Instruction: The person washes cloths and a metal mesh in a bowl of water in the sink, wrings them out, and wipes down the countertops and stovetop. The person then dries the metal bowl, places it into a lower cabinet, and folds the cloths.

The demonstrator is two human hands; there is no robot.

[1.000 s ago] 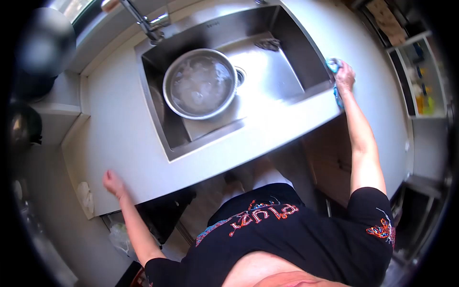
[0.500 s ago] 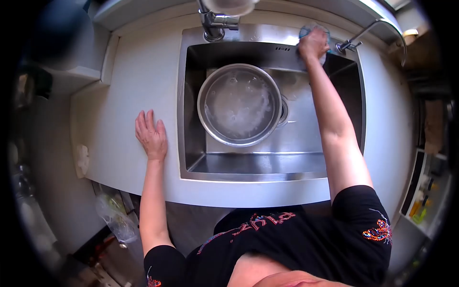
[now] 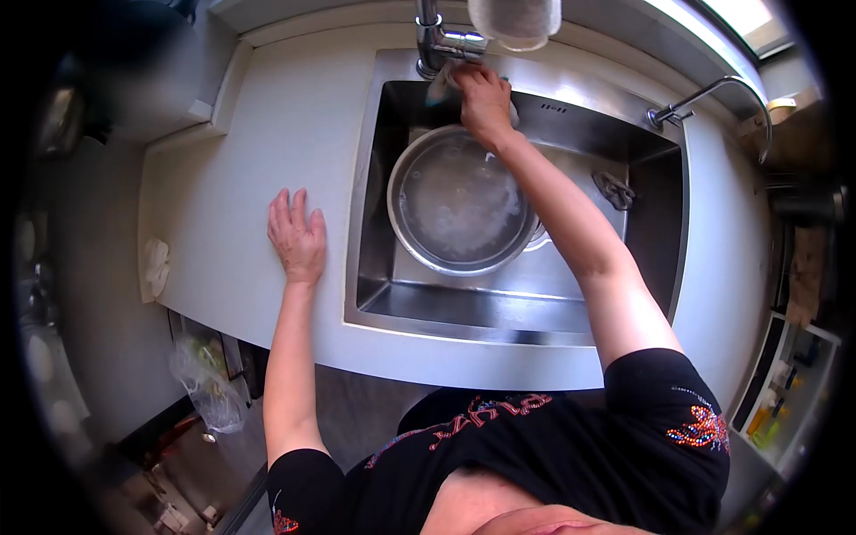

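My right hand (image 3: pixel 484 102) is closed on a pale and teal cloth (image 3: pixel 443 86) at the back rim of the steel sink (image 3: pixel 588 96), beside the base of the faucet (image 3: pixel 432 45). Below that hand, a round metal basin (image 3: pixel 459 201) filled with cloudy water sits in the sink's left part. My left hand (image 3: pixel 299 239) rests on the white counter (image 3: pixel 227 214) left of the sink, fingers apart, holding nothing.
A dark crumpled rag (image 3: pixel 613 190) lies inside the sink at the right. A thin curved tap (image 3: pixel 713 89) stands at the back right corner. A white crumpled cloth (image 3: pixel 156 267) is at the counter's left edge. A plastic bag (image 3: pixel 209 388) hangs below.
My right hand has gone with the cloth from the sink's right edge to its back rim, then left to the faucet. My left hand has moved inward along the counter, its fingers now spread.
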